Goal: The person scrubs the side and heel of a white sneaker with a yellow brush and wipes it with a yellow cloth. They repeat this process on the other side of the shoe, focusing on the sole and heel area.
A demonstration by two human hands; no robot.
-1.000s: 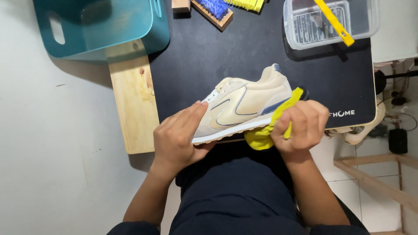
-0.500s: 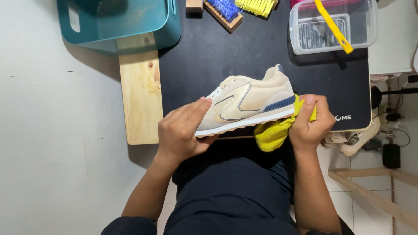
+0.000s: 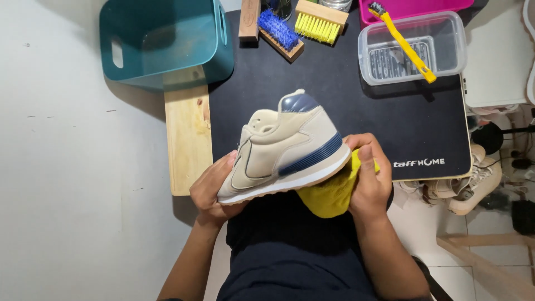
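Just off the near edge of the tabletop [image 3: 334, 111], above the lap, I see the beige sneaker [image 3: 284, 147] held in the air between both hands. Its long axis runs roughly left to right and climbs a little toward the heel: toe at the left, navy heel tab up and to the right, white sole turned down toward me.

My left hand [image 3: 214, 189] cups the toe end from below, fingers closed around the front of the sole, so that grip is clamped on the sneaker. My right hand [image 3: 368, 178] is at the heel end, closed around a bunched yellow cloth [image 3: 329, 195]; the cloth sits pressed under the heel and rear sole, between palm and shoe. The right hand is therefore the nearer one to the heel and sole, the left to the toe.

Farther out on the black tabletop lie a clear plastic tub [image 3: 412, 50] with a yellow-handled brush [image 3: 404, 42] across it, a blue-bristled brush [image 3: 281, 33] and a yellow-bristled brush [image 3: 320, 22]. A teal basket [image 3: 161, 42] stands at the far left, over a wooden plank [image 3: 188, 134].
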